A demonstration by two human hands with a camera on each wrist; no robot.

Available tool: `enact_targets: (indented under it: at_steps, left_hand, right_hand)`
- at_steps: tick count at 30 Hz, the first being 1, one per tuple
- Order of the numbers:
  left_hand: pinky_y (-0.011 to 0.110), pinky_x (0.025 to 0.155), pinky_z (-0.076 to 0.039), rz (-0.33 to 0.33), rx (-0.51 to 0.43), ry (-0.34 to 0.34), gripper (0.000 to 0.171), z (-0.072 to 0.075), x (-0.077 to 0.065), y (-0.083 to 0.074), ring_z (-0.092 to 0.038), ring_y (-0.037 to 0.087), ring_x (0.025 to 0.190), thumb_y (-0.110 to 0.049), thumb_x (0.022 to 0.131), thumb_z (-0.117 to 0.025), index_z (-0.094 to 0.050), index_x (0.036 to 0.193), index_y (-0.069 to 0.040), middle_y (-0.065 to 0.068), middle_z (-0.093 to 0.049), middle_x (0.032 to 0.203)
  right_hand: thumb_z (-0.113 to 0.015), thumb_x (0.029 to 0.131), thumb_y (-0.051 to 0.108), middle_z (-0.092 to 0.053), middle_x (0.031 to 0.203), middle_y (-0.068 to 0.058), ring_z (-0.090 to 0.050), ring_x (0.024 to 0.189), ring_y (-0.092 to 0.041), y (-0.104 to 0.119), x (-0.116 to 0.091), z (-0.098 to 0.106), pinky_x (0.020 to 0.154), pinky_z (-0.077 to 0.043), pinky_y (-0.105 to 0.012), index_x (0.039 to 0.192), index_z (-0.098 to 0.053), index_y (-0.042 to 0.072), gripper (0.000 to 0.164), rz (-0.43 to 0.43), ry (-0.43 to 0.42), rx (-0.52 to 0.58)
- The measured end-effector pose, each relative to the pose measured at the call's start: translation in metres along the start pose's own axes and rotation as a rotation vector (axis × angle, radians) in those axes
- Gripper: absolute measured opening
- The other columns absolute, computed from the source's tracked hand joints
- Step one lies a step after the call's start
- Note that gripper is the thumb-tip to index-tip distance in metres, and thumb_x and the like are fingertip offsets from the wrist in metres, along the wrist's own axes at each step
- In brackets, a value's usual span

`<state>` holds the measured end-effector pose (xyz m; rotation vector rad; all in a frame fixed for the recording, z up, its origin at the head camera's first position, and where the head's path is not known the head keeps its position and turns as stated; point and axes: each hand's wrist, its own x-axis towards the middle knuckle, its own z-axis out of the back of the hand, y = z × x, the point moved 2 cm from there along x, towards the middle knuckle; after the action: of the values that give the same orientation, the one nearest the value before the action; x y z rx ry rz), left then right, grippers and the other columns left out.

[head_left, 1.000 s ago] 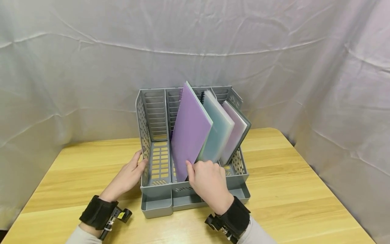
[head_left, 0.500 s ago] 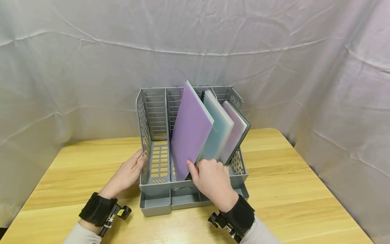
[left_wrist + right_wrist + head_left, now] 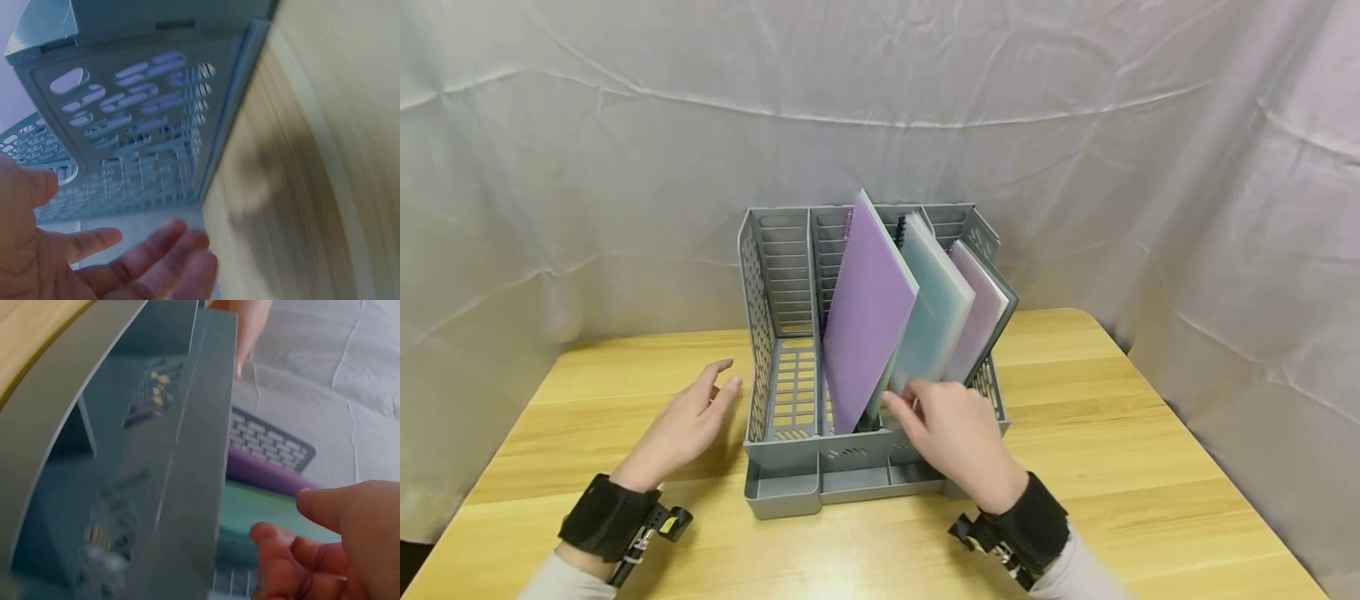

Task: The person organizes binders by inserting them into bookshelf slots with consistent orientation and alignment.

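Note:
A grey plastic file rack [image 3: 782, 454] stands on the table with slotted walls and several upright compartments. Its second compartment from the left holds a purple spiral notebook [image 3: 868, 317], tilted, a pale green sheet edge behind it. To the right lean a blue-green notebook [image 3: 928, 300], a pink notebook [image 3: 973, 321] and a dark one [image 3: 1006, 312]. My right hand [image 3: 958, 433] hovers over the rack's front wall, beside the purple notebook's lower corner; the right wrist view shows its thumb and fingers apart, nothing between them. My left hand [image 3: 681, 421], fingers spread, is just left of the rack's side wall [image 3: 144, 106].
Shallow trays [image 3: 853, 481] run along the rack's front. The wooden table [image 3: 1150, 450] extends on both sides, and a grey cloth [image 3: 662, 167] hangs close behind the rack. The leftmost compartment shows its bare slotted floor [image 3: 795, 383].
My left hand has come off the rack's side wall and moved left. My right hand has let go of the purple notebook's lower edge and shifted right.

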<state>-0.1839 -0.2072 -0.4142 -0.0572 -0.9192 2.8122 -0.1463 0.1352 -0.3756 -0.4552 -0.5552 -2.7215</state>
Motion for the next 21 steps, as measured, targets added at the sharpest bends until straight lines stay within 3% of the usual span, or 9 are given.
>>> enact_targets:
  at_steps: [2, 6, 11, 15, 21]
  left_hand:
    - [0.07, 0.097, -0.053, -0.008, 0.048, -0.031, 0.068, 0.003, -0.007, 0.004, -0.063, 0.052, 0.123, -0.047, 0.117, -0.034, -0.03, 0.165, 0.002, 0.038, -0.061, 0.139]
    - [0.08, 0.107, -0.041, -0.007, 0.141, -0.081, 0.07, 0.006, -0.021, 0.009, -0.046, 0.064, 0.14, -0.046, 0.117, -0.035, -0.024, 0.168, 0.002, 0.043, -0.041, 0.158]
    - [0.085, 0.109, -0.031, -0.004, 0.249, -0.151, 0.067, 0.006, -0.036, 0.011, -0.035, 0.067, 0.145, -0.042, 0.118, -0.036, -0.021, 0.17, -0.003, 0.044, -0.027, 0.164]
    - [0.086, 0.11, -0.028, -0.013, 0.306, -0.205, 0.067, 0.005, -0.047, 0.01, -0.034, 0.065, 0.147, -0.042, 0.118, -0.037, -0.022, 0.17, -0.005, 0.043, -0.027, 0.165]
    - [0.087, 0.111, -0.024, 0.03, 0.343, -0.197, 0.07, 0.003, -0.059, 0.012, -0.029, 0.065, 0.15, -0.049, 0.117, -0.035, -0.017, 0.172, -0.01, 0.041, -0.022, 0.168]
  right_hand:
    - [-0.069, 0.105, 0.041, -0.047, 0.058, 0.014, -0.043, 0.051, -0.004, -0.009, -0.002, 0.007, 0.048, -0.034, -0.024, 0.078, -0.065, 0.023, 0.033, 0.015, -0.034, 0.001]
    - [-0.072, 0.104, 0.031, -0.066, 0.075, 0.008, -0.057, 0.065, -0.007, -0.03, -0.008, 0.023, 0.059, -0.046, -0.028, 0.094, -0.073, 0.018, 0.016, 0.03, -0.103, 0.013]
    - [-0.07, 0.106, 0.023, -0.079, 0.101, -0.006, -0.074, 0.087, -0.022, -0.057, -0.019, 0.044, 0.076, -0.06, -0.043, 0.112, -0.078, 0.008, 0.018, 0.027, -0.148, 0.033]
    - [-0.064, 0.109, 0.017, -0.074, 0.127, -0.02, -0.073, 0.114, -0.04, -0.075, -0.029, 0.053, 0.094, -0.059, -0.059, 0.133, -0.07, 0.001, 0.03, 0.008, -0.174, 0.028]
    - [-0.059, 0.11, 0.014, -0.045, 0.158, -0.035, -0.05, 0.138, -0.059, -0.11, -0.04, 0.052, 0.107, -0.042, -0.077, 0.158, -0.047, -0.001, 0.051, -0.028, -0.194, 0.006]
